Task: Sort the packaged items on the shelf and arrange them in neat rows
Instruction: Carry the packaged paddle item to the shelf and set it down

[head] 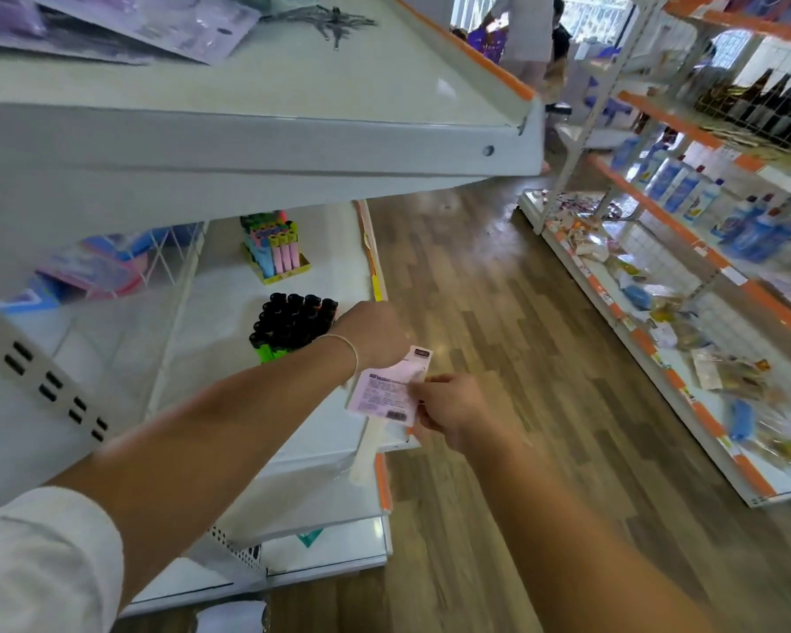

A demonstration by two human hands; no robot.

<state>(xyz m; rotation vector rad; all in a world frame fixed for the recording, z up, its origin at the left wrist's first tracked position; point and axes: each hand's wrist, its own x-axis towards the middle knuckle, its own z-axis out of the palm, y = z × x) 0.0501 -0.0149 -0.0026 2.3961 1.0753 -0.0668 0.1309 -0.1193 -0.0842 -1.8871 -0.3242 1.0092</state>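
Both hands, left hand (375,333) and right hand (448,411), pinch 1 pink packet (384,395); blind placement could topple black-capped lighters (293,324).

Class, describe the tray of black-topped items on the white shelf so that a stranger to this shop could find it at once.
Start at the white shelf unit on the aisle's left and take the tier under the big overhanging shelf. Two packs stand there; the black-topped tray is the nearer one, just beyond the left hand. Its caps are all black over green bases, unlike the pastel pack behind it.
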